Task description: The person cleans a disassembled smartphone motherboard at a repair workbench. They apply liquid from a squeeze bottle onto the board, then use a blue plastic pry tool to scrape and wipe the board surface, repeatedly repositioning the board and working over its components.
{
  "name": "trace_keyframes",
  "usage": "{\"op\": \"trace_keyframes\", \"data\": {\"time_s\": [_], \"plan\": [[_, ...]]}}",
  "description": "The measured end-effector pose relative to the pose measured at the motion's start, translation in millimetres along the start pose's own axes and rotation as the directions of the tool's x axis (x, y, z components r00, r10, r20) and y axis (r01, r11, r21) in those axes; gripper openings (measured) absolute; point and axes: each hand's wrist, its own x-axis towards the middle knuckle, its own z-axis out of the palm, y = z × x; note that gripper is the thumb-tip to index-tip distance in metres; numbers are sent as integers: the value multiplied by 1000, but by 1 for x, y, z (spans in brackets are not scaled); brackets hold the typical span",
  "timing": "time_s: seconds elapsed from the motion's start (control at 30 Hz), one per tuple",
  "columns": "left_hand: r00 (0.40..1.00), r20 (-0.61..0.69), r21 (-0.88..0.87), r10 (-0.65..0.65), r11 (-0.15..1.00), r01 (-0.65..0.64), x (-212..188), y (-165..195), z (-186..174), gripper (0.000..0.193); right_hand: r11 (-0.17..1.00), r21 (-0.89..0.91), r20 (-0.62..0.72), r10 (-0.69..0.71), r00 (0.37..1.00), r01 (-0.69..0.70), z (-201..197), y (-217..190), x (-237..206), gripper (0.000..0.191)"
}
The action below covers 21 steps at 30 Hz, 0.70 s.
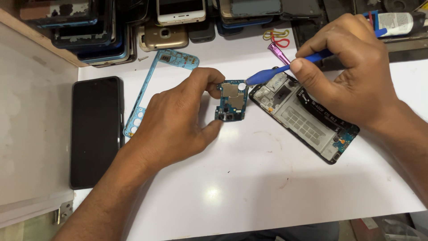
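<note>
Blue circuit board, light and likely fragile, sits just left of the opened phone, pinched at its edges by the left hand; right hand grips a blue pry tool touching its top.

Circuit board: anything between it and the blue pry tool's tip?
Nothing visible. The blue pry tool in the right hand meets the circuit board's top right corner; the left hand grips the board's left edge.

Stacked phones along the bench's far edge cut off by the top of the frame, blue tool's handle hidden inside the right hand, circuit board's left edge covered by left hand fingers, tube cropped at the far right corner
</note>
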Motion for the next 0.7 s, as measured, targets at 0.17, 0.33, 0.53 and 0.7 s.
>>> {"op": "trace_keyframes", "data": {"time_s": [0.17, 0.33, 0.53, 0.7], "plan": [[1000, 12, -46, -23, 999, 23, -1, 0, 1, 61, 1000, 7, -12, -14, 1000, 14, -1, -2, 2, 21], [998, -41, -68, 50, 996, -53, -2, -2, 1, 56, 1000, 9, -12, -10, 1000, 10, -1, -5, 4, 19], [1000, -1, -124, -1, 992, 1, -3, -1, 0, 50, 1000, 12, -5, -11, 1000, 11, -1, -7, 6, 20], [997, 77, -177, -31, 983, 44, -2, 1, -2, 49, 1000, 21, -4, 3, 1000, -3, 0, -6, 5, 19]]}}
